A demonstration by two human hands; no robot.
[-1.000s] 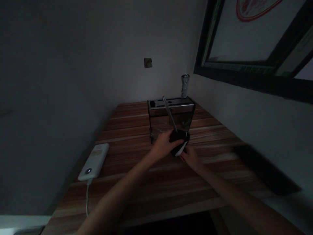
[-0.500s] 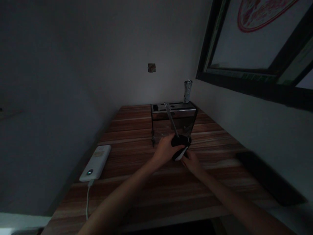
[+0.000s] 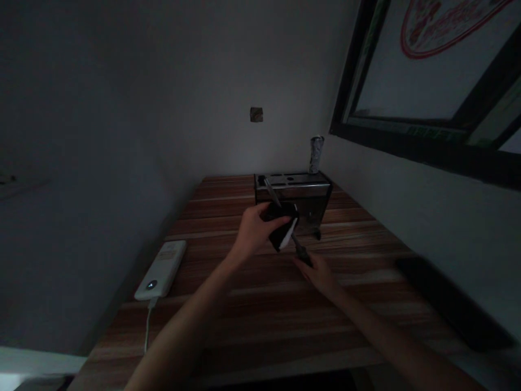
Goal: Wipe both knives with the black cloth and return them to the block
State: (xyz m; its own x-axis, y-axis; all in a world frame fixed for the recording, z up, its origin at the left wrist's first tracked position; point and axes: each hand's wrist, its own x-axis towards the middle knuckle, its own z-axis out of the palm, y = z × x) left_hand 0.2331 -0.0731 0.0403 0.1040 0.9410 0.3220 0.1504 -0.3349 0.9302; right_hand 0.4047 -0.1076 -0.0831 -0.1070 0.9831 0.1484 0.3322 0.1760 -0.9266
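Note:
My left hand [image 3: 252, 231] is closed around a black object [image 3: 279, 237] with a white strip along its right side; its exact kind is hard to make out in the dim light. What looks like a slim knife [image 3: 302, 253] runs through or behind that object. Its grey blade sticks out at the upper left, and its dark handle sits lower right in the closed fingers of my right hand [image 3: 321, 274]. Both hands are above the table, before a knife rack [image 3: 319, 203] with a slotted metal top and see-through front.
A patterned grey upright piece [image 3: 316, 155] stands on the rack's right end. On the wood-grain table [image 3: 211, 217], a white power bank [image 3: 163, 270] with a cable [image 3: 147, 328] lies left. A long dark flat object [image 3: 451, 301] lies right, by the wall. A framed picture [image 3: 439, 92] hangs above.
My left hand has moved left and up with the black object. My right hand is farther from it now, and the knife's handle and lower blade show between the two hands.

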